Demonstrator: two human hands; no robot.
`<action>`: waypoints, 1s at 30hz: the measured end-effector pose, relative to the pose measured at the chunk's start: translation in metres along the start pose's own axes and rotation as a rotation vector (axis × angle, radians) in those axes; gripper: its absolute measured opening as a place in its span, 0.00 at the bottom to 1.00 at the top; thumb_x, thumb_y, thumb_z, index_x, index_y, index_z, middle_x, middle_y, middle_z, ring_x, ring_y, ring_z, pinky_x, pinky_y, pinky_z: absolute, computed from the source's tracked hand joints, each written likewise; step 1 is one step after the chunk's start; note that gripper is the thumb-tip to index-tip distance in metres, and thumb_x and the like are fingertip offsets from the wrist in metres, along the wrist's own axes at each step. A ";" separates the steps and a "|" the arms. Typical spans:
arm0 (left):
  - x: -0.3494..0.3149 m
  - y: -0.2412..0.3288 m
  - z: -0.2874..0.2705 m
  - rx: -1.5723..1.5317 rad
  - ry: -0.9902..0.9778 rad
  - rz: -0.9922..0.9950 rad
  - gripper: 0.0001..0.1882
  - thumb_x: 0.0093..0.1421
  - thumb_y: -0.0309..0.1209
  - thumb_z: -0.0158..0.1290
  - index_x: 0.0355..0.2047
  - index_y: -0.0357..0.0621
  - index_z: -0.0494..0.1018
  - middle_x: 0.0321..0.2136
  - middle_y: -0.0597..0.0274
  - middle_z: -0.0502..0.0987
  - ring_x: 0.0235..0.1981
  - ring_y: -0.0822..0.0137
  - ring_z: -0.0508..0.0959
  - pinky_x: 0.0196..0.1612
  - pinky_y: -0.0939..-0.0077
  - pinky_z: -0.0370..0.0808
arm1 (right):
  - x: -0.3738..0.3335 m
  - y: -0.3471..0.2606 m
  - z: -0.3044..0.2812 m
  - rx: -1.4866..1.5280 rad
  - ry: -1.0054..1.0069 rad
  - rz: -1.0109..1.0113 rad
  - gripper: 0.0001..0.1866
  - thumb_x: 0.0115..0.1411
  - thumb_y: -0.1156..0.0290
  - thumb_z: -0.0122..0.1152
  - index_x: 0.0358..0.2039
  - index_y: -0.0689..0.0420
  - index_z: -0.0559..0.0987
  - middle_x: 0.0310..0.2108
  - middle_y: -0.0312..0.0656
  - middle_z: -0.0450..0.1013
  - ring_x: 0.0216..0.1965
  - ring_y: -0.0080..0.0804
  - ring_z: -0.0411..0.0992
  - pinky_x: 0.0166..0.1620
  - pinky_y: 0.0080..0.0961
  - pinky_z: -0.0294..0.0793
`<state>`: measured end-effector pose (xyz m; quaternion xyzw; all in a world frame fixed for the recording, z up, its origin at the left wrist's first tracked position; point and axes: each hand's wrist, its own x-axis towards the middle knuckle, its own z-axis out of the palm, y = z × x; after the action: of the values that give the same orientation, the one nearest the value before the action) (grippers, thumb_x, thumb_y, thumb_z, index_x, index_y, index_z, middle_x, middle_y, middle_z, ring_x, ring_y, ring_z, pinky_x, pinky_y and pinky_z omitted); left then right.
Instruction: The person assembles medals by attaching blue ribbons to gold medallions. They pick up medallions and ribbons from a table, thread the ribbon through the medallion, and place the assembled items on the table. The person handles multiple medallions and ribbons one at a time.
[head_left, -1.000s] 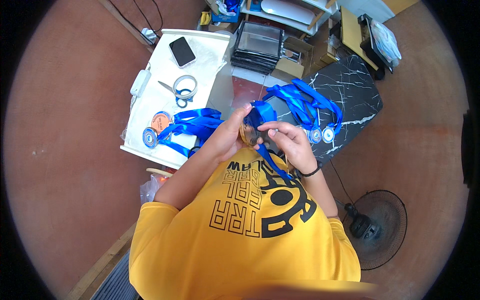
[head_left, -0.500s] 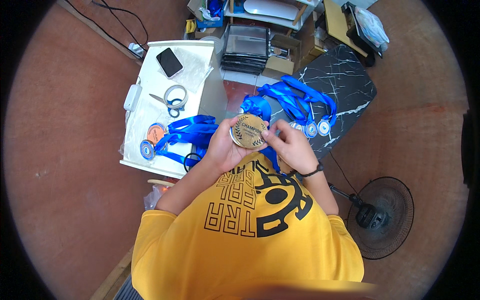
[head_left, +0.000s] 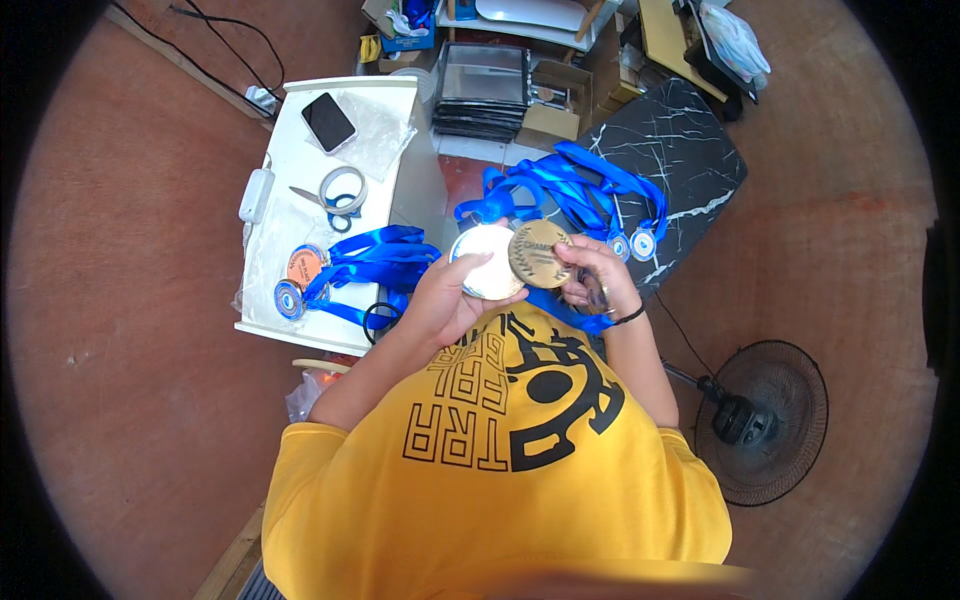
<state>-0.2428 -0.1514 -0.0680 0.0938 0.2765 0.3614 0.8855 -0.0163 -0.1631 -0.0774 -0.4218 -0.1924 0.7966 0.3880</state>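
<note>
Pale disc (head_left: 492,264): face lost to glare, right edge behind gold disc (head_left: 536,256); white shelf (head_left: 505,28): cut off at top

Around me, seemingly a small workshop, blue-ribboned medals (head_left: 541,256), scissors (head_left: 340,223), tape roll (head_left: 362,190), stacked black frames (head_left: 484,82), open cardboard box (head_left: 548,128).

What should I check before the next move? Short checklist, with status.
1. Left hand on the shiny medal: ok, thumb over its face.
2. Right hand on the gold disc: ok, gripped at its right side.
3. Shiny medal's face readable: not ok, washed out by glare.
4. Disc and medal touching: cannot tell; they overlap in this view.
5. Scissors away from both hands: ok, on the white table.
</note>
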 end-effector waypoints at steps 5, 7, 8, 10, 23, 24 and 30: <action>-0.004 0.002 0.001 0.114 0.059 0.073 0.24 0.63 0.26 0.49 0.60 0.43 0.60 0.52 0.54 0.70 0.51 0.56 0.74 0.50 0.53 0.76 | 0.005 0.004 -0.014 0.395 -0.315 -0.024 0.15 0.65 0.65 0.50 0.35 0.68 0.72 0.16 0.43 0.67 0.08 0.20 0.59 0.10 0.18 0.59; -0.003 0.002 0.002 0.159 0.113 0.086 0.23 0.62 0.26 0.51 0.57 0.41 0.62 0.50 0.54 0.71 0.49 0.56 0.75 0.48 0.55 0.78 | 0.002 0.004 -0.013 0.308 -0.161 -0.052 0.13 0.64 0.66 0.51 0.35 0.66 0.73 0.16 0.43 0.68 0.08 0.19 0.58 0.10 0.17 0.57; -0.003 0.002 0.003 0.185 0.135 0.090 0.22 0.62 0.26 0.51 0.56 0.40 0.63 0.49 0.54 0.72 0.48 0.57 0.76 0.46 0.57 0.79 | 0.000 0.004 -0.011 0.265 -0.090 -0.068 0.12 0.64 0.66 0.52 0.35 0.65 0.73 0.16 0.44 0.68 0.09 0.19 0.58 0.10 0.16 0.57; -0.003 0.000 0.004 0.244 0.198 0.086 0.20 0.61 0.25 0.53 0.54 0.39 0.64 0.47 0.54 0.73 0.45 0.58 0.77 0.42 0.60 0.82 | -0.004 0.003 -0.004 0.141 0.033 -0.079 0.10 0.62 0.67 0.56 0.34 0.61 0.74 0.17 0.44 0.70 0.09 0.18 0.56 0.12 0.13 0.54; -0.004 -0.003 -0.004 0.430 0.139 -0.054 0.26 0.66 0.47 0.43 0.53 0.38 0.64 0.40 0.55 0.77 0.34 0.67 0.81 0.30 0.76 0.82 | -0.006 0.017 0.012 -0.168 0.101 -0.120 0.10 0.60 0.66 0.59 0.35 0.59 0.77 0.21 0.31 0.72 0.14 0.11 0.58 0.16 0.12 0.52; 0.000 -0.001 -0.006 0.429 0.170 -0.089 0.31 0.69 0.52 0.28 0.53 0.38 0.64 0.38 0.51 0.77 0.28 0.62 0.82 0.27 0.73 0.82 | -0.005 0.014 0.005 -0.104 0.054 -0.104 0.08 0.60 0.68 0.59 0.32 0.59 0.77 0.20 0.31 0.71 0.11 0.13 0.56 0.14 0.13 0.50; -0.001 0.026 -0.025 0.249 -0.044 -0.157 0.37 0.67 0.57 0.25 0.54 0.37 0.65 0.40 0.46 0.78 0.26 0.57 0.82 0.25 0.75 0.81 | 0.002 0.010 -0.040 0.523 -0.159 0.089 0.13 0.63 0.67 0.51 0.33 0.67 0.74 0.20 0.48 0.73 0.10 0.26 0.62 0.11 0.21 0.59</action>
<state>-0.2725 -0.1341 -0.0789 0.1891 0.3062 0.2518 0.8984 0.0116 -0.1687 -0.1075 -0.2515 0.0083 0.8660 0.4321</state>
